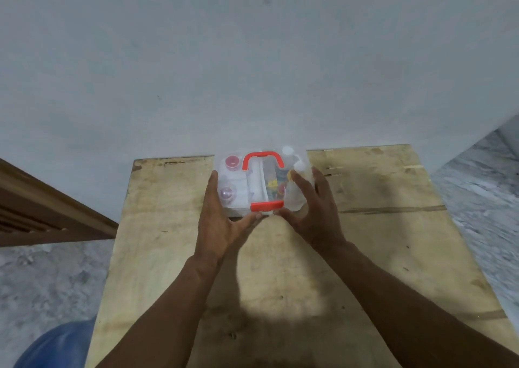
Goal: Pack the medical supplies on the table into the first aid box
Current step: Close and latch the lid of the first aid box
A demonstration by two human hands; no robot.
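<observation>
Plastic, clear and thin-walled, is what stands between my palms: the first aid box (241, 190) sits at the far edge of the table (365, 227), close to the wall (252, 58), lid down, its red handle (262, 157) folded flat on top and its red latch (266, 206) facing me. My left hand (217, 227) lies along its left side and my right hand (311, 213) along its right, fingers straight, thumbs reaching in below the latch. Nothing is curled round it, so this is a wide, flat clasp, not a grip. Through the lid I see pink-capped pots (232, 162) and white bottles (292, 157) inside. I judge it light, loosely filled and apt to rattle if tipped. The smooth sides look slippery and may bow under a squeeze, so the handle is the safer hold
</observation>
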